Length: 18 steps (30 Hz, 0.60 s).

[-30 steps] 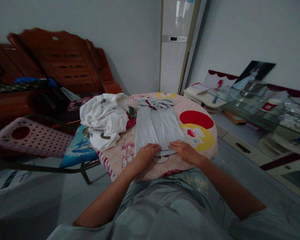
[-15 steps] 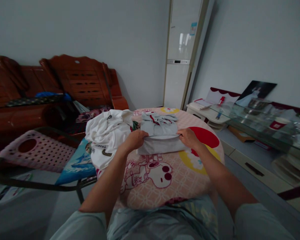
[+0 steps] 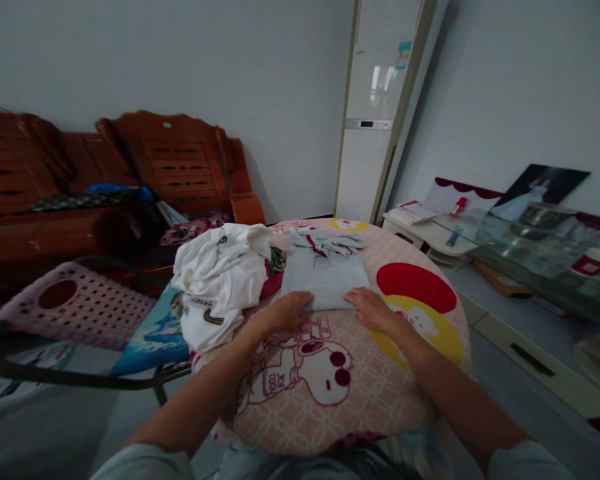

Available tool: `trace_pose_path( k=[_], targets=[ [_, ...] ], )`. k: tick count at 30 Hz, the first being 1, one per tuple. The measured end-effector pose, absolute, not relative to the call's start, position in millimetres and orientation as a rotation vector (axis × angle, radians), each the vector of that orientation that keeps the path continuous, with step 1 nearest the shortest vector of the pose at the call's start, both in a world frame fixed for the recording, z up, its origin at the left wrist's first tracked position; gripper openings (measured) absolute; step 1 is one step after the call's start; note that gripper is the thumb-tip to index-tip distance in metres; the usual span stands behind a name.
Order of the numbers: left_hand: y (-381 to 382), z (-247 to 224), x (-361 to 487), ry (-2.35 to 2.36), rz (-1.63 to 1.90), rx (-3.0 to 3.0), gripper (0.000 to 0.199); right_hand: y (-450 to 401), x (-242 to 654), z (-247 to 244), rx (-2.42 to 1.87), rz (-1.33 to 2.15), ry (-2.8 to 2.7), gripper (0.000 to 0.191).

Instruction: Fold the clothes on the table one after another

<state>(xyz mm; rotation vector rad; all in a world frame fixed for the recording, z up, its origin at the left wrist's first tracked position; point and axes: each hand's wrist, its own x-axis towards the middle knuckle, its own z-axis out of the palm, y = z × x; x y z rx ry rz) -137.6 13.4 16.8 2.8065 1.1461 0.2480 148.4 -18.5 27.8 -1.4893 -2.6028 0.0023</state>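
Observation:
A light grey garment (image 3: 327, 280) lies folded into a flat panel on the round cloth-covered table (image 3: 300, 407), its far end bunched up with red trim showing. My left hand (image 3: 294, 311) is closed on the near left corner of the garment. At the near right corner, my right hand (image 3: 369, 308) grips the same edge, thumb turned inward. A crumpled white shirt (image 3: 225, 267) with dark print is heaped to the left of my left hand. Part of a dark red and green cloth (image 3: 275, 267) shows between the shirt and the garment.
A pink woven chair (image 3: 80, 300) with a blue picture cushion (image 3: 153, 327) stands at the left. Behind it is a wooden sofa (image 3: 180, 167) with cloths on it. A glass-topped stand (image 3: 530, 240) holding a paper cup (image 3: 593, 262) is on the right.
Both hands have come nearer to me and lower, drawing the garment's near edge down flat on the table. The pale strip once in front of that edge no longer shows. My view has shifted slightly left.

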Motion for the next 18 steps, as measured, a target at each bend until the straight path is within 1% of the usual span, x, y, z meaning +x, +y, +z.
trace_pose_path(
  k=[2,4,9,14,18],
  targets=[
    [9,10,-133,1.213,0.232,2.83,0.061,-25,147,22,-1.462,-0.038,-2.639,0.044],
    [11,8,-128,1.276,0.217,2.838,0.063,-25,143,21,-1.504,-0.097,-2.655,0.039],
    [20,25,-119,1.301,0.131,2.832,0.064,-17,138,33,-1.722,-0.132,-2.57,0.034],
    [-4,53,-115,1.145,0.143,2.839,0.062,-27,160,54,-1.79,-0.085,-2.548,0.025],
    [-28,67,-107,0.915,0.059,2.802,0.054,-46,178,57,-1.674,-0.022,-2.603,0.028]
  ],
)
